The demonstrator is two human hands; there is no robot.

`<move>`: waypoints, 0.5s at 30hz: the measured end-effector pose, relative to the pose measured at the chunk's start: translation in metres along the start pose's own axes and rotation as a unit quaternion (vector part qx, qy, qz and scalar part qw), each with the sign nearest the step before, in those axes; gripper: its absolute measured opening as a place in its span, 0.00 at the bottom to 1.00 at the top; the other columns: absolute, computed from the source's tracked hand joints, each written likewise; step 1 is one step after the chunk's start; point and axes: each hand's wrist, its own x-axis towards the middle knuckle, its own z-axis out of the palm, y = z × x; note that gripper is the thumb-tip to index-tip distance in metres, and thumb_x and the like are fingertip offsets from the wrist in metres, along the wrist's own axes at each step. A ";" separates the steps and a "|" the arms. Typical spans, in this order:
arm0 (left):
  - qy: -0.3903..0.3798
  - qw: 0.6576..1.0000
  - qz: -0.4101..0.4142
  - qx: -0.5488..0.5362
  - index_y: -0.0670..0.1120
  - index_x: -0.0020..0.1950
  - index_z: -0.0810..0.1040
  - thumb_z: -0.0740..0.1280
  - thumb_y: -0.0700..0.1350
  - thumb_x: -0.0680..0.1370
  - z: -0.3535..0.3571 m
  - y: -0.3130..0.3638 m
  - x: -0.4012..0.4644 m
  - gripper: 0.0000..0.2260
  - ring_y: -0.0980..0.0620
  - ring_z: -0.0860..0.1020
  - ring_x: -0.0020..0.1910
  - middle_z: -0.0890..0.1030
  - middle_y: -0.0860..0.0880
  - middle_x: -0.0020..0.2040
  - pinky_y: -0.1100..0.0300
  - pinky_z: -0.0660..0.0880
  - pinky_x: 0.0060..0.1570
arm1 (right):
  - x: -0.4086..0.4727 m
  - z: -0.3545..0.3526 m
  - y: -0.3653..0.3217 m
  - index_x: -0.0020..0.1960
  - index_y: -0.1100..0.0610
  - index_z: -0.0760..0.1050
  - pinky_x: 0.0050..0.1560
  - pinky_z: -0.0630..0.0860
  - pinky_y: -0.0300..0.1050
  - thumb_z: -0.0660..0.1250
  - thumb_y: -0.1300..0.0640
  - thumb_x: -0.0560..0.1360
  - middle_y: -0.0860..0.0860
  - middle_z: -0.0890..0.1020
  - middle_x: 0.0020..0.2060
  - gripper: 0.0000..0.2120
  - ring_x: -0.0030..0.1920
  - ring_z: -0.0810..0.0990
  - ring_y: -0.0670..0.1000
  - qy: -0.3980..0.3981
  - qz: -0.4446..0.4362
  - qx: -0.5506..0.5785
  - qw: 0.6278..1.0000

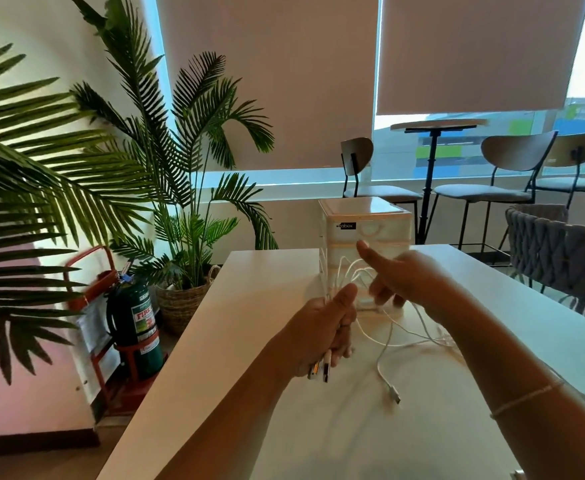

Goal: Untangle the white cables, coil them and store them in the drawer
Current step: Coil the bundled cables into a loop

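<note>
Left hand grips the cables in a bunch just before the drawer box; right hand has loose fingers among the loops. Draw one strand free slowly, keeping the bunch pinched

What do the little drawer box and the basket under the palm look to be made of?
Drawer box: seemingly translucent, glossy plastic; light glows through it and the top reflects. Basket: woven natural fibre, perhaps wicker or seagrass; a matte brown weave shows.
</note>
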 end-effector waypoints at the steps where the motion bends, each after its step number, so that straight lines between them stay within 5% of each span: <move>1: 0.007 1.000 0.003 0.007 0.45 0.31 0.62 0.57 0.61 0.70 0.000 -0.001 0.001 0.20 0.56 0.64 0.15 0.62 0.54 0.17 0.61 0.72 0.31 | -0.005 0.003 0.002 0.38 0.58 0.79 0.39 0.69 0.42 0.55 0.33 0.71 0.51 0.82 0.36 0.29 0.37 0.77 0.49 -0.084 0.032 0.059 0.994; 3: 0.013 1.000 0.006 0.022 0.44 0.30 0.63 0.57 0.59 0.70 0.000 -0.004 0.004 0.19 0.57 0.64 0.16 0.63 0.54 0.17 0.61 0.73 0.31 | -0.007 0.012 0.008 0.39 0.58 0.79 0.41 0.67 0.43 0.63 0.38 0.69 0.53 0.82 0.39 0.22 0.42 0.76 0.50 -0.145 0.024 0.137 0.980; 9: -0.006 0.997 -0.015 0.070 0.43 0.32 0.66 0.59 0.50 0.77 -0.013 -0.012 0.010 0.16 0.57 0.66 0.16 0.67 0.53 0.17 0.58 0.71 0.34 | 0.008 0.032 0.015 0.45 0.60 0.79 0.31 0.64 0.37 0.75 0.50 0.64 0.54 0.74 0.35 0.16 0.34 0.69 0.47 -0.071 0.054 0.233 0.968; 15: -0.036 0.993 -0.020 0.107 0.46 0.33 0.70 0.61 0.44 0.78 -0.015 -0.024 0.013 0.14 0.59 0.68 0.17 0.69 0.52 0.18 0.56 0.71 0.34 | 0.015 0.044 0.019 0.32 0.57 0.77 0.36 0.65 0.42 0.75 0.49 0.54 0.52 0.72 0.31 0.13 0.35 0.68 0.50 -0.135 0.036 0.284 0.949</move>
